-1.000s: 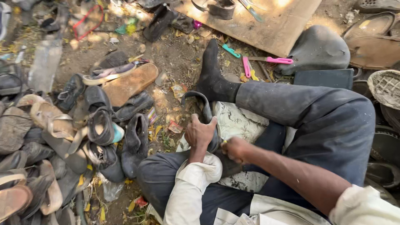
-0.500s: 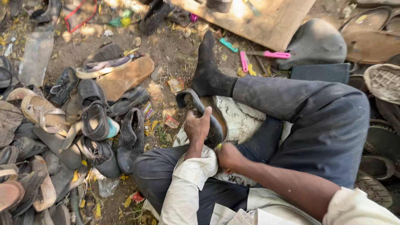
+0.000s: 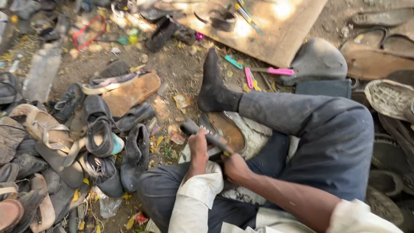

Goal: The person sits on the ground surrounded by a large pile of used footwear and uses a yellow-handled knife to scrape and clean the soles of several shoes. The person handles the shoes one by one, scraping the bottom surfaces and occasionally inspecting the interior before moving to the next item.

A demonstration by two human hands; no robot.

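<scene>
Fingers of both hands curl closed around one worn shoe. The left hand [image 3: 198, 144] grips the dark upper edge of the shoe [image 3: 224, 131], while the right hand [image 3: 235, 166] clamps it from below, near the heel. The shoe lies tilted in the person's lap, its brown insole facing up, resting on a pale grimy cloth [image 3: 254, 131] spread between the legs.

The person sits on bare dirt ground [image 3: 177, 73] strewn with dry leaves and scraps of wrapper. One leg in dark blue trousers [image 3: 319, 129] bends across the lap, ending in a black sock [image 3: 213, 86]. White sleeves cover the forearms.

To the person's left, a heap of old footwear [image 3: 64, 142] covers the ground: black leather shoes, tan sandals, loose soles, all jumbled and touching. A flat brown sole [image 3: 129, 92] lies at the heap's far edge.

Ahead, a sunlit wooden board [image 3: 280, 30] rests on the dirt with a black sandal on it. Just beside the board's near edge lie a pink-handled tool [image 3: 276, 71] and a green-handled tool [image 3: 233, 62]. A grey iron shoe last [image 3: 317, 62] stands next to them. More worn soles [image 3: 388, 97] pile up on the person's right.
</scene>
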